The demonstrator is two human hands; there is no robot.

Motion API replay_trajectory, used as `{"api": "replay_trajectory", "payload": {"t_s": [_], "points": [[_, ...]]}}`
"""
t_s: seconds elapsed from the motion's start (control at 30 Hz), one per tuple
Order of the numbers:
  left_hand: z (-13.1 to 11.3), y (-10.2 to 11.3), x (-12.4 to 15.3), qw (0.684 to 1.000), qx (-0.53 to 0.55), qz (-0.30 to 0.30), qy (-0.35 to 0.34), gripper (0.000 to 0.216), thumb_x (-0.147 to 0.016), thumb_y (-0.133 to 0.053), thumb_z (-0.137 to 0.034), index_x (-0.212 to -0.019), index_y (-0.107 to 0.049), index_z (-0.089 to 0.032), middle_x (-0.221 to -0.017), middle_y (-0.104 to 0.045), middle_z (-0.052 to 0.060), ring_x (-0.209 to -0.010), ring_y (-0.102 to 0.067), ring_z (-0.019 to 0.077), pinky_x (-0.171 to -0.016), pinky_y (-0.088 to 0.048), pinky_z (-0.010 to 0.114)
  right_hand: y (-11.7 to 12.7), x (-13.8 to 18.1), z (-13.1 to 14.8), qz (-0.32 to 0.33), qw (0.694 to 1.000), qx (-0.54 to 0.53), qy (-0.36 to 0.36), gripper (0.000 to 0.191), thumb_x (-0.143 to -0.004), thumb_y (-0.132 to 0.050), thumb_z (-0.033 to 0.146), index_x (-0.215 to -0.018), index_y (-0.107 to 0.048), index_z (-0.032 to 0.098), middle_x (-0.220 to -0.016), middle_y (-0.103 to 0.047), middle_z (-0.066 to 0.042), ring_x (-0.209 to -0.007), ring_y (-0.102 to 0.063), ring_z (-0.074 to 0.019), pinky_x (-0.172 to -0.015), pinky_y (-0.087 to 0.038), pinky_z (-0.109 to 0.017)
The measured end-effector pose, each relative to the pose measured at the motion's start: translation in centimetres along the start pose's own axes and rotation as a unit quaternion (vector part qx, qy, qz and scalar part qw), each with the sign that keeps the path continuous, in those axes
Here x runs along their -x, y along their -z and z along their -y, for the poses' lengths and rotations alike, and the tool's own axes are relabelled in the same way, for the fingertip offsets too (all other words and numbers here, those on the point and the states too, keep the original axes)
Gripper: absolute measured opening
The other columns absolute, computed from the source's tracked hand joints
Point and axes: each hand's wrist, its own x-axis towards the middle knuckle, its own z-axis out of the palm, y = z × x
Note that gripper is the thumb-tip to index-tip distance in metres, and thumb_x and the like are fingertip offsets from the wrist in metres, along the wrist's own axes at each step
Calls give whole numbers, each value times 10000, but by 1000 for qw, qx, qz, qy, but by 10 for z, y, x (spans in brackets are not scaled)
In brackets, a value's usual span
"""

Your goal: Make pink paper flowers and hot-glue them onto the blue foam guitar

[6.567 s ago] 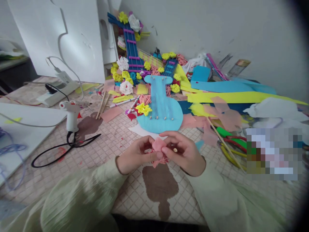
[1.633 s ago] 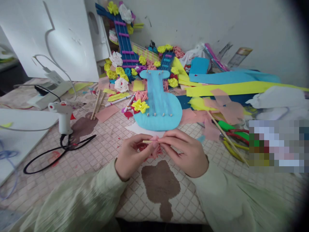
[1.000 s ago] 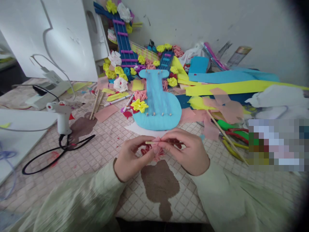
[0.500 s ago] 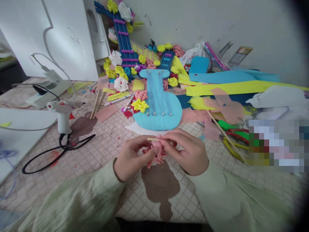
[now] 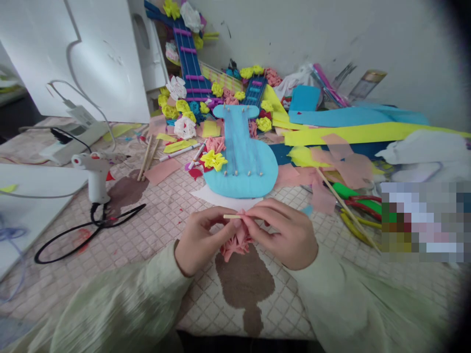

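Both my hands meet at the table's middle, just in front of a light blue guitar-shaped cutout (image 5: 243, 159). My left hand (image 5: 200, 240) is closed around a pink paper flower (image 5: 236, 241), whose petals stick out below the fingers. My right hand (image 5: 285, 233) pinches a thin wooden stick (image 5: 231, 216) that lies across the top of the flower, its tip pointing left. A yellow paper flower (image 5: 214, 160) sits on the cutout's left edge.
A white glue gun (image 5: 94, 174) stands at the left with its black cord looped on the checked tablecloth (image 5: 162, 220). Yellow, blue and pink paper strips pile up at the right, with green-handled pliers (image 5: 355, 203). Decorated guitars with flowers lean at the back.
The pink piece between my fingers has been rolled round the stick into a flower. In the last half second the flower sank a little lower under my fingers.
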Motion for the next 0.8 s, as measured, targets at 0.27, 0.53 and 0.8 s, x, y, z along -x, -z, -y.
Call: {"api": "replay_trajectory", "payload": {"t_s": [0.27,0.53,0.8], "points": [[0,0,-1,1000,-20,-14,-15,170,-733,-598,-255,-846,-667,-150,-793,-695,61,-724,-638,162,-668,-519,257,1,-1,1,7,999,-32,-21,65,-765,-538,166,-779,-598,189,-756,-641,-24,-692,-587,-126,-607,-489,-256],[0,0,1,1000,-10,-10,-4,193,-737,-592,-274,-870,-661,-153,-798,-693,71,-720,-642,173,-611,-529,256,3,-3,3,9,997,-71,-39,55,-749,-545,144,-752,-585,181,-731,-629,-26,-659,-572,-122,-585,-481,-252],[-1,-1,-1,999,-38,-19,-25,179,-720,-609,-242,-876,-653,-166,-790,-692,56,-788,-634,183,-694,-517,272,4,-6,5,18,986,-114,-120,55,-709,-588,138,-737,-580,184,-704,-620,-9,-613,-549,-107,-515,-445,-221]]}}
